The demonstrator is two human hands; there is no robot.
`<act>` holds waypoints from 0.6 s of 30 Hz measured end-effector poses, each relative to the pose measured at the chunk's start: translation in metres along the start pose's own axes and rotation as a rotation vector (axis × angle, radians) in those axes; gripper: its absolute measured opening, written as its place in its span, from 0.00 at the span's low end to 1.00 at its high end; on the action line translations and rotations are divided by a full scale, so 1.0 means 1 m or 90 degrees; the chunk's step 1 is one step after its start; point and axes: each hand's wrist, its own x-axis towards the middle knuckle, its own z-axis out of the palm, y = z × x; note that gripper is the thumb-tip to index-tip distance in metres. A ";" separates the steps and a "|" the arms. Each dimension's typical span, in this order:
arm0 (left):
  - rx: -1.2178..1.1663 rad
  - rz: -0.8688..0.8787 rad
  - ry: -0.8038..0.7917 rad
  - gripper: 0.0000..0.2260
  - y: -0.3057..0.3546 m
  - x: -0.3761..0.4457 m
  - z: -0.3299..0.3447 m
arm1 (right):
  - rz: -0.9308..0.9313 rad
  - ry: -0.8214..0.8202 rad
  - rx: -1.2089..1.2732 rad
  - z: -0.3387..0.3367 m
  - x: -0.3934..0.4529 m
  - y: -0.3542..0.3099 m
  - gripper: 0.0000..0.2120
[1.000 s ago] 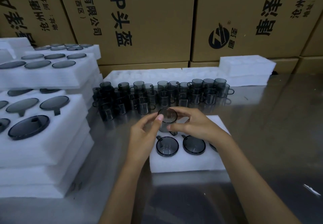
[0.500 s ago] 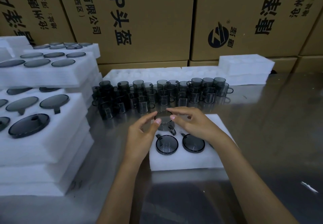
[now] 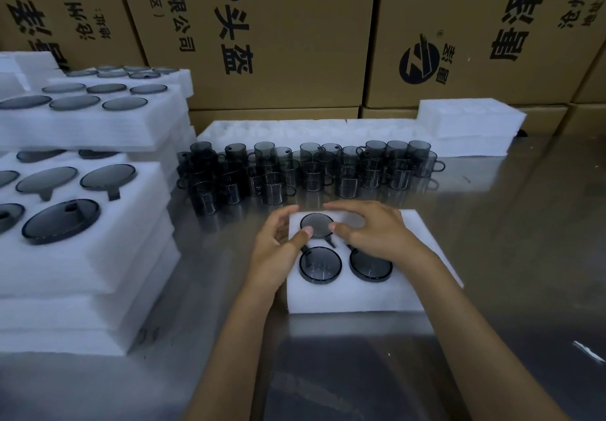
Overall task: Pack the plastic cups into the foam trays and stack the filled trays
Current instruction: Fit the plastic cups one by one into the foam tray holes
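On the steel worktop [image 3: 492, 256], we see from the head camera a white foam tray [image 3: 354, 296] with a smoky grey plastic cup [image 3: 316, 225] seated in its far-left pocket. Left hand [image 3: 275, 250] and right hand [image 3: 370, 233] pinch that cup's rim with thumbs and curled fingers. Beyond the tray stand loose grey handled cups [image 3: 308, 171]; to its left, stacked filled foam trays [image 3: 75, 223].

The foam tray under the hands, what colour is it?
White foam tray, seen best in the head view.
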 end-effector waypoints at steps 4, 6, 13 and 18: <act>-0.077 -0.032 0.060 0.12 -0.007 0.006 -0.005 | 0.050 0.025 0.131 0.002 0.006 -0.007 0.16; -0.101 -0.025 0.113 0.07 -0.010 0.012 -0.005 | 0.050 0.056 0.173 0.009 0.021 -0.016 0.14; -0.108 0.009 0.197 0.11 -0.014 0.023 -0.004 | 0.130 -0.005 0.100 0.036 0.120 -0.052 0.08; -0.113 0.010 0.204 0.11 -0.017 0.026 -0.006 | 0.183 -0.076 0.136 0.057 0.151 -0.049 0.09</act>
